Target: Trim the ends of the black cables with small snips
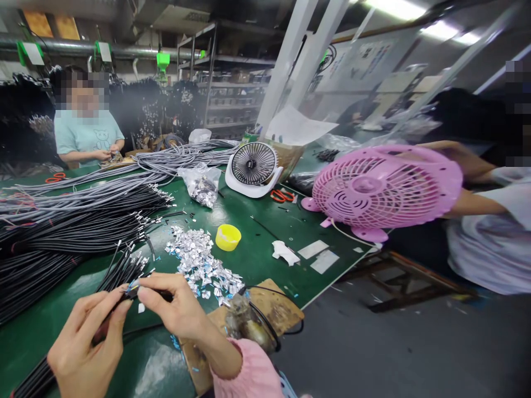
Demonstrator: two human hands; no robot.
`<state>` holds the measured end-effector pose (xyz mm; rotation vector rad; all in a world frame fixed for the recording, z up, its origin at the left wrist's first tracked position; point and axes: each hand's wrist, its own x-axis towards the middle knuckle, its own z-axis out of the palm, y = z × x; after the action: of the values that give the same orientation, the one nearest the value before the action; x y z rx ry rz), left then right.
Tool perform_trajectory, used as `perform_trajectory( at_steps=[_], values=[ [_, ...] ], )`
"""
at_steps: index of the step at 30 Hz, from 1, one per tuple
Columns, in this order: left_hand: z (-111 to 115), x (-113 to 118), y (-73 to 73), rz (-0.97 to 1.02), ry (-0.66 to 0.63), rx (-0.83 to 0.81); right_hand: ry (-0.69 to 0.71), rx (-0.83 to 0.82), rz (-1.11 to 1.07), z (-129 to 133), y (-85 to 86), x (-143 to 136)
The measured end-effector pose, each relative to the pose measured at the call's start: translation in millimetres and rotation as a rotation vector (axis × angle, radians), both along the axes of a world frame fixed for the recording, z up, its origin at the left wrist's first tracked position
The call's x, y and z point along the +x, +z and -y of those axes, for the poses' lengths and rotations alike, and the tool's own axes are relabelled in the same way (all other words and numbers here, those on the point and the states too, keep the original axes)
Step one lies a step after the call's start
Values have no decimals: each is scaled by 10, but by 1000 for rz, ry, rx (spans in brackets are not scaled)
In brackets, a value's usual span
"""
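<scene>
My left hand [91,337] is closed on a black cable [129,292] near its end, with thumb and fingers pinching it. At that end, thin coloured wires, blue and yellowish, show between the fingertips. My right hand [174,301] pinches the same wire end from the other side, its fingertips almost touching those of the left. Just behind the hands lies a bundle of black cables [124,268] with pale tips. A heap of small silvery foil scraps [199,257] with blue bits is spread beyond my right hand.
Black cables [78,226] and grey cables [182,157] fill the left. A yellow cup [228,237], white fan [253,168], bag of parts [202,185] and orange-handled scissors [283,195] stand mid-table. A stained board [274,307] is near my right wrist. Co-workers sit opposite and behind a pink fan [385,188].
</scene>
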<state>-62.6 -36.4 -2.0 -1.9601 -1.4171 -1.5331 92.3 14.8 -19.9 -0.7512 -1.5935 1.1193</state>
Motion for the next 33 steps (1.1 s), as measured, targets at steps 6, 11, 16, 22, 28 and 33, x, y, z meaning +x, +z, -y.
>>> perform_trajectory(
  at_steps=[6,11,16,22,28,33],
  values=[
    [10,-3,-73,-82,155,109,-57,22,-8,65,22,-6],
    [11,1,-61,11,107,-5,-127,121,20,111,40,-15],
    [31,38,71,212,6,-287,-152,199,53,136,128,-14],
    [24,46,278,578,-183,-742,-107,235,109,149,255,9],
    [-36,21,266,682,-240,-746,-112,178,88,132,290,11],
    [16,36,248,452,-149,-552,-129,-53,-53,141,321,-6]
  ],
)
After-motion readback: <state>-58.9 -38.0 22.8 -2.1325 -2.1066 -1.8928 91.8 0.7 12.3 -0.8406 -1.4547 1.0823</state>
